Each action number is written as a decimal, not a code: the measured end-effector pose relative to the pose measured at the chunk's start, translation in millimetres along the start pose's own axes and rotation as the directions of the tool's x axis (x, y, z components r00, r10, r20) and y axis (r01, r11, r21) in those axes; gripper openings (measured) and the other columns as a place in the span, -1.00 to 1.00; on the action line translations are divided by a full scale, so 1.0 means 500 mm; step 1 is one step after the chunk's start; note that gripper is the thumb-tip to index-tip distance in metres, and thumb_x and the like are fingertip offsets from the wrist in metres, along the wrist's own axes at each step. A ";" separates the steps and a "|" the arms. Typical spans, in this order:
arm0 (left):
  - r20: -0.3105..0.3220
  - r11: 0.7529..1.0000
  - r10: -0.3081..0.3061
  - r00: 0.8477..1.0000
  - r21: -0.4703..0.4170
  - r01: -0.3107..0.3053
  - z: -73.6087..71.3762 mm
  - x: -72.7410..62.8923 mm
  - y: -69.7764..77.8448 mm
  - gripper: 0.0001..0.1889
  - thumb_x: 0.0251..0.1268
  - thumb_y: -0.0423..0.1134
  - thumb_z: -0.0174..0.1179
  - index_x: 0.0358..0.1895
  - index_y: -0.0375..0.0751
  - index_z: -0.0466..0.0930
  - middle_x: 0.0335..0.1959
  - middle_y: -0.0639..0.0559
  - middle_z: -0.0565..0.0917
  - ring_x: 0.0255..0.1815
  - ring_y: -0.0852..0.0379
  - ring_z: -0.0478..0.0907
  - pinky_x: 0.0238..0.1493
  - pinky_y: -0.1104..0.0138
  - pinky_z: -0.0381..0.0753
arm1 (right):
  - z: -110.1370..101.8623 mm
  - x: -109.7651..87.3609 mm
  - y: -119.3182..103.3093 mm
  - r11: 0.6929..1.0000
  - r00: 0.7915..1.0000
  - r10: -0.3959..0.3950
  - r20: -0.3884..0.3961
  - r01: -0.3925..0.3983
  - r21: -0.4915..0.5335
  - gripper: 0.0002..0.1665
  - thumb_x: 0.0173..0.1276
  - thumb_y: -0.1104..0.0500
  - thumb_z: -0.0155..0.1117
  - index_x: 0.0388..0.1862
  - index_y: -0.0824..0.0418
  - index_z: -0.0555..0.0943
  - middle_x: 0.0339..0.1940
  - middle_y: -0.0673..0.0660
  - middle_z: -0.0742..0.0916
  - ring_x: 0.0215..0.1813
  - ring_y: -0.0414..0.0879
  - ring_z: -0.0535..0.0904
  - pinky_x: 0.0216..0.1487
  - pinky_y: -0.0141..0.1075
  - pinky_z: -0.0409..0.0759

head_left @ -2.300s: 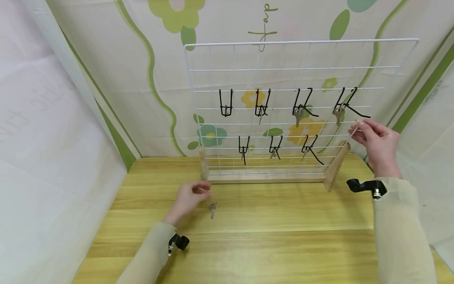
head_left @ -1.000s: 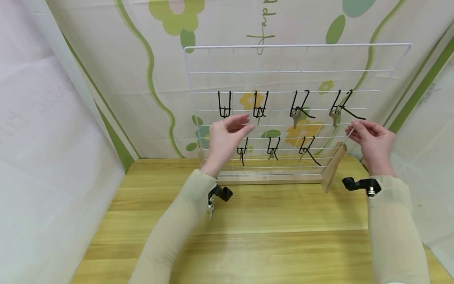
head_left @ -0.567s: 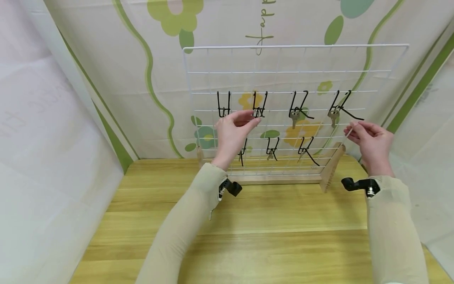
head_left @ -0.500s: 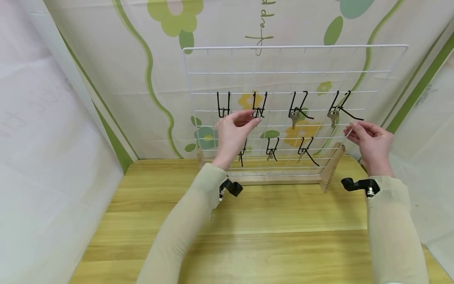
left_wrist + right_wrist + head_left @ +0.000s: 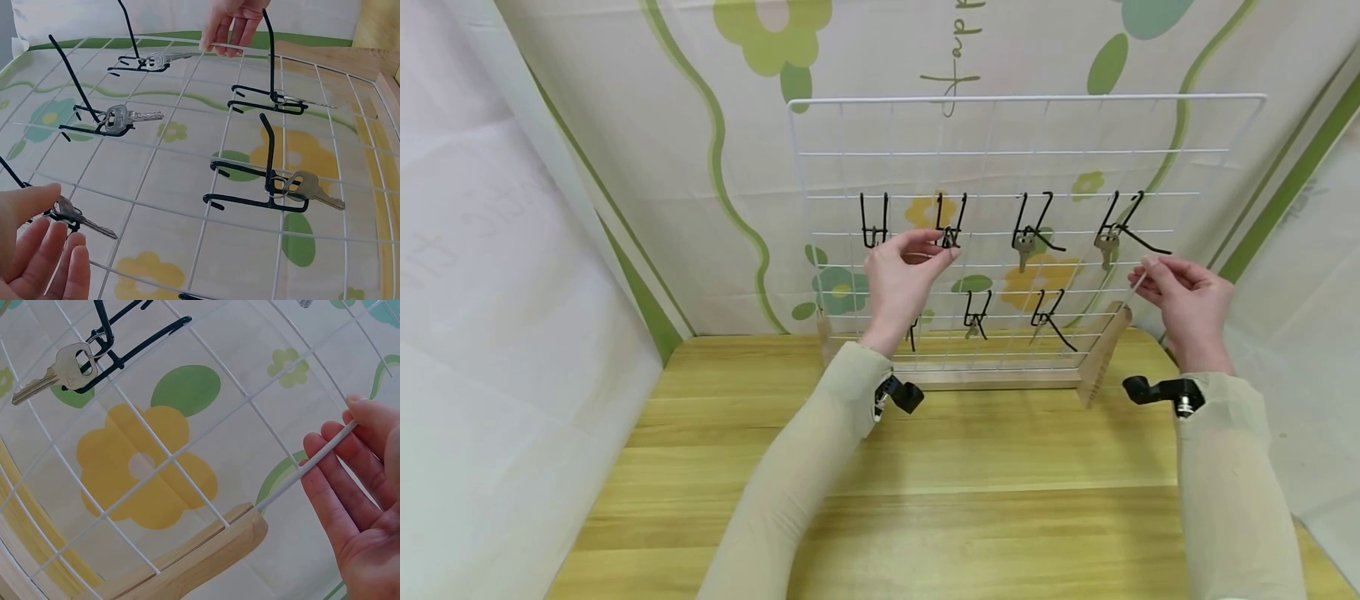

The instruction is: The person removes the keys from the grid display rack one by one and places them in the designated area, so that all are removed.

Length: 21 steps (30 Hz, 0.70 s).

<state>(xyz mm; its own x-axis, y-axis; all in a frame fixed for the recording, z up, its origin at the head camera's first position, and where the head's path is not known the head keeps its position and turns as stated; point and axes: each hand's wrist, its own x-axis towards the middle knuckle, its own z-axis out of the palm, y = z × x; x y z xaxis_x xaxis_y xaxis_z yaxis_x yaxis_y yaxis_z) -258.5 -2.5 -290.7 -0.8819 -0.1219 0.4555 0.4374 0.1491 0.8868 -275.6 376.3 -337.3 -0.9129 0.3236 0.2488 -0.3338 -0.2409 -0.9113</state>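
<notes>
- The left hand [image 5: 901, 282] had just risen from the near left of the wooden table [image 5: 1037, 500] to the white wire grid [image 5: 1028, 98], and in the last instant it edged slightly farther right.
- Its thumb and fingers were now curled about the head of a key [image 5: 94, 226], apparently pinching it.
- That key was at the second black hook [image 5: 962, 212] from the left in the upper row, its blade sticking out past the fingers. Its ring was mostly hidden, so whether it was threaded on the hook could not be told.
- The right hand [image 5: 1197, 304] had hardly shifted: thumb and fingers grasped the grid's right edge, just above the wooden foot [image 5: 244, 531].
- A loose key, seen earlier on the near left of the table, was now out of sight, seemingly behind the left sleeve [image 5: 805, 492].
- To the right in the upper row, the third key [image 5: 1025, 243] and the fourth key [image 5: 1107, 242] hung untouched. In the lower row, the middle hook's key [image 5: 310, 186] hung there too.
- For the work, this seemed to mean that handling had passed from the table to this one hook, while the right hand likely steadied the grid.
</notes>
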 end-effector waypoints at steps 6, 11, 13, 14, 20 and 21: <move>-0.001 0.999 0.033 0.999 0.004 -0.033 -0.002 0.001 0.000 -0.82 0.30 -0.18 0.45 -0.10 -0.13 0.78 -0.29 0.16 0.74 -0.28 0.22 0.67 -0.21 0.36 0.66 | 0.004 -0.001 -0.004 1.000 1.000 -0.001 0.003 0.001 0.001 -0.57 0.25 0.30 0.52 0.05 0.49 0.68 -0.24 0.22 0.81 -0.25 -0.01 0.79 -0.18 -0.24 0.69; 0.015 0.998 0.057 0.998 0.003 -0.057 -0.005 0.004 0.001 -0.87 0.36 -0.16 0.39 -0.13 -0.10 0.79 -0.28 0.19 0.75 -0.29 0.22 0.67 -0.22 0.34 0.66 | 0.005 -0.003 -0.006 1.000 1.000 -0.002 0.008 0.002 0.005 -0.55 0.26 0.31 0.51 0.07 0.52 0.65 -0.24 0.23 0.81 -0.25 -0.01 0.79 -0.17 -0.23 0.68; 0.019 0.998 0.058 0.998 0.004 -0.058 -0.005 0.005 0.000 -0.87 0.37 -0.16 0.39 -0.14 -0.09 0.79 -0.29 0.19 0.75 -0.29 0.22 0.66 -0.22 0.34 0.66 | 0.004 -0.003 -0.005 1.000 1.000 -0.001 0.009 0.001 0.003 -0.55 0.26 0.31 0.50 0.08 0.52 0.65 -0.23 0.23 0.81 -0.24 -0.01 0.79 -0.17 -0.23 0.68; 0.020 0.998 0.056 0.998 0.007 -0.056 -0.004 0.006 0.000 -0.87 0.37 -0.15 0.38 -0.15 -0.09 0.78 -0.29 0.20 0.74 -0.29 0.23 0.66 -0.22 0.34 0.66 | 0.003 -0.003 -0.004 1.000 1.000 -0.001 0.010 0.001 0.003 -0.55 0.26 0.31 0.50 0.08 0.51 0.65 -0.23 0.23 0.81 -0.24 -0.01 0.79 -0.16 -0.23 0.68; 0.020 0.998 0.050 0.999 0.038 -0.051 -0.002 0.010 0.002 -0.85 0.39 -0.12 0.36 -0.15 -0.08 0.78 -0.29 0.22 0.73 -0.28 0.24 0.64 -0.21 0.34 0.62 | 0.001 0.001 0.001 1.000 1.000 -0.010 0.013 0.010 0.018 -0.62 0.27 0.33 0.49 0.03 0.49 0.68 -0.24 0.24 0.81 -0.25 0.00 0.79 -0.17 -0.22 0.68; 0.020 0.998 0.052 0.998 0.041 -0.053 -0.002 0.011 0.002 -0.86 0.40 -0.12 0.36 -0.15 -0.09 0.78 -0.29 0.22 0.73 -0.28 0.25 0.64 -0.21 0.34 0.62 | 0.001 0.001 0.001 1.000 1.000 -0.012 0.014 0.012 0.022 -0.62 0.27 0.33 0.49 0.03 0.49 0.68 -0.24 0.24 0.81 -0.26 0.00 0.79 -0.17 -0.21 0.68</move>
<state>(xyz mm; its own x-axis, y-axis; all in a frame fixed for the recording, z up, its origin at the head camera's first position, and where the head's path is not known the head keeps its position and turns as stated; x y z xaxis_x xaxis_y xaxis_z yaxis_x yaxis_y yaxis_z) -262.7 -4.1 -287.2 -0.8612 -0.0945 0.4993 0.4758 0.1955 0.8576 -276.5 376.0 -337.4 -0.9118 0.3140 0.2646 -0.3499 -0.2571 -0.9008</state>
